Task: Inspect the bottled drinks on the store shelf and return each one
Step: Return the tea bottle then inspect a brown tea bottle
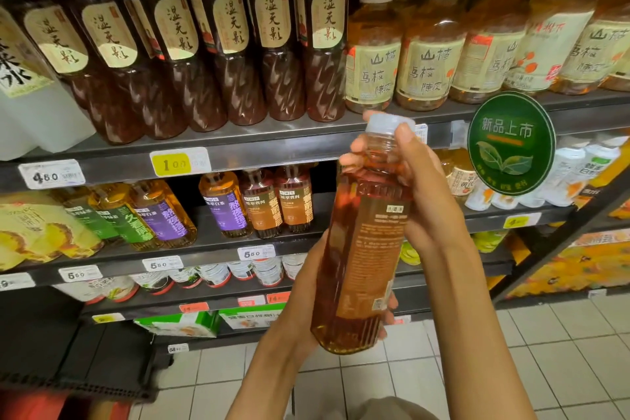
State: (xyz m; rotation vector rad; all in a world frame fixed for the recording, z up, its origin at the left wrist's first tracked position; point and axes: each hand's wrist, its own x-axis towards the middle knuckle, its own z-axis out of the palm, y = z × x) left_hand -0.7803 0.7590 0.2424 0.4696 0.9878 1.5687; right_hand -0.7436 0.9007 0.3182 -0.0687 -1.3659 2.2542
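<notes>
amber tea in a clear plastic bottle (361, 249) with an orange-brown label, held out in front of the store shelf (238, 143) at near centre, tilted slightly with its pale cap (388, 123) up and toward the shelving; the printed back of the label faces the viewer, which suggests the inspection step is under way and the return is not yet done. risk, as a judgement: the bottle is long and smooth, and carried only at its two ends, so a loosening of either hand could let it pivot and drop to the tiled floor (511, 351); a twist at the neck could also loosen the cap, though whether the cap is sealed cannot be told. on return, the likely slot is the gap at the right of the matching orange-labelled bottles (293, 204) on the middle shelf, and a careless push there could knock those neighbours or catch the round green sign (511, 143) just to the right. left hand (306, 310): reaches up from below left, palm cupping the base, fingers curled round the far side with tips showing at the right edge of the bottle. right hand (419, 187): comes in from the lower right, fingers wrapped round the neck and shoulder, thumb lying against the side of the cap.
</notes>
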